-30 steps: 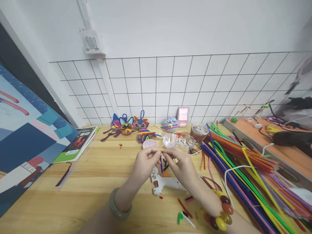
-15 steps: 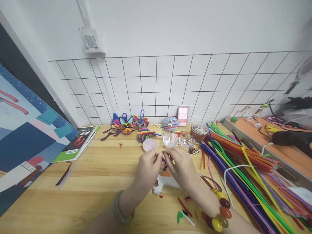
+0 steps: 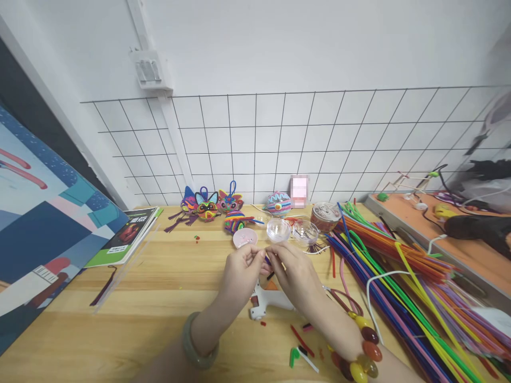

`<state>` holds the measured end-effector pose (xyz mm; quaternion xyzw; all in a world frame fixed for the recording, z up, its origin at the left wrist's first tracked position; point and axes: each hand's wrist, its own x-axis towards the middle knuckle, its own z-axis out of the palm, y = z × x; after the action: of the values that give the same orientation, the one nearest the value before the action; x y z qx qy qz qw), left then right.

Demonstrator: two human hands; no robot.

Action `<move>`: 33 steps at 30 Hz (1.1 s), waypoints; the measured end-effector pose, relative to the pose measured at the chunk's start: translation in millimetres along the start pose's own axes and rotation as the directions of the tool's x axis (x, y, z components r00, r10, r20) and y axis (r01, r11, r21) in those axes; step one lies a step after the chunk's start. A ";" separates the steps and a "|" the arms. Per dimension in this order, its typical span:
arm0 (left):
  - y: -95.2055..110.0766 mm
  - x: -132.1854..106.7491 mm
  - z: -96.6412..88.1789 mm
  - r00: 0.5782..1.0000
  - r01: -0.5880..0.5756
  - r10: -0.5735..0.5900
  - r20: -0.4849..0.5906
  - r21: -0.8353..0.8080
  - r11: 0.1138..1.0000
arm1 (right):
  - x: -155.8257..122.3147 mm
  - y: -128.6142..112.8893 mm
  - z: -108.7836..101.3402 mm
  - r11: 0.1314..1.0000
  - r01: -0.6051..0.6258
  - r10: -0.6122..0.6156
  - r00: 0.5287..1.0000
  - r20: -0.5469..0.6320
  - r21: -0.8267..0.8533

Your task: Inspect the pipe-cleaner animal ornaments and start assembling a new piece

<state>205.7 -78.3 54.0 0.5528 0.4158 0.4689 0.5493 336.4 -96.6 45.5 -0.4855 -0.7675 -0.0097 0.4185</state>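
Observation:
My left hand (image 3: 244, 268) and my right hand (image 3: 293, 268) meet at their fingertips over the middle of the table. Both pinch a short dark-blue pipe cleaner (image 3: 268, 260), mostly covered by the fingers. Under them lies a white glue gun (image 3: 265, 302), its right part hidden by my right hand. Brown-handled scissors (image 3: 346, 299) rest beside my right wrist. Just beyond the fingertips sits a pink dish (image 3: 245, 238) holding tiny bits. Two clear plastic bowls (image 3: 278, 230) stand to its right.
Colourful pipe cleaners (image 3: 383, 287) fill the right side, along with a white cable. Animal-shaped pipe-cleaner ornaments (image 3: 207, 206) and a round tin (image 3: 326, 216) stand at the back. Books (image 3: 125, 234) lie at left. Short scraps (image 3: 302, 341) lie in front, right of centre.
The hands stay pressed together in nearly the same place. Fingers have shifted slightly around the dark-blue piece, and less of it shows below them.

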 end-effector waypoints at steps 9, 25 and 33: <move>-12.1 -2.6 8.1 0.994 -0.086 0.079 -0.081 -0.075 0.994 | -3.4 -4.0 5.3 0.998 -0.061 0.061 0.996 -0.070 0.002; 7.1 2.8 -5.4 0.997 0.074 -0.065 0.045 -0.229 0.971 | 0.2 7.3 -2.8 0.993 0.044 -0.043 0.999 -0.010 0.107; 10.8 2.1 -5.1 0.995 0.094 -0.090 0.031 -0.225 0.970 | 0.0 8.0 -4.1 0.994 0.061 -0.060 0.998 -0.018 0.095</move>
<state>200.5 -75.7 64.7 0.4717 0.3794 0.4814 0.6339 345.0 -94.1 45.0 -0.4414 -0.7783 0.0106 0.4465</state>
